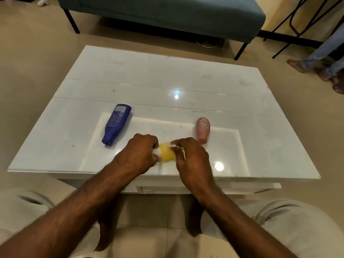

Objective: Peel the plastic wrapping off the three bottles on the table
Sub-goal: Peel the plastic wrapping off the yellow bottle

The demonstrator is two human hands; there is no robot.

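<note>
1. A small yellow plastic bottle point(167, 152) with a white cap lies sideways between the two hands, near the front edge of the glossy white table point(186, 77); whether it rests on the surface or is lifted just above it cannot be told.
2. The left hand point(138, 152) is closed around the capped end of the yellow bottle; its fingers curl over the white cap.
3. The right hand point(191, 158) pinches a crumpled strip of thin clear plastic wrapping point(176, 147) at the bottle's other end; the strip is pulled partly away from the bottle's side.
4. A tall dark blue plastic bottle point(116, 123) with a printed label lies on its side to the left, well apart from the hands, cap toward the person.
5. A small pink rounded bottle point(202, 129) with white line markings lies on its side just beyond the right hand, narrow end toward the person.
6. A teal upholstered bench point(167, 13) stands on the tiled floor beyond the table.
</note>
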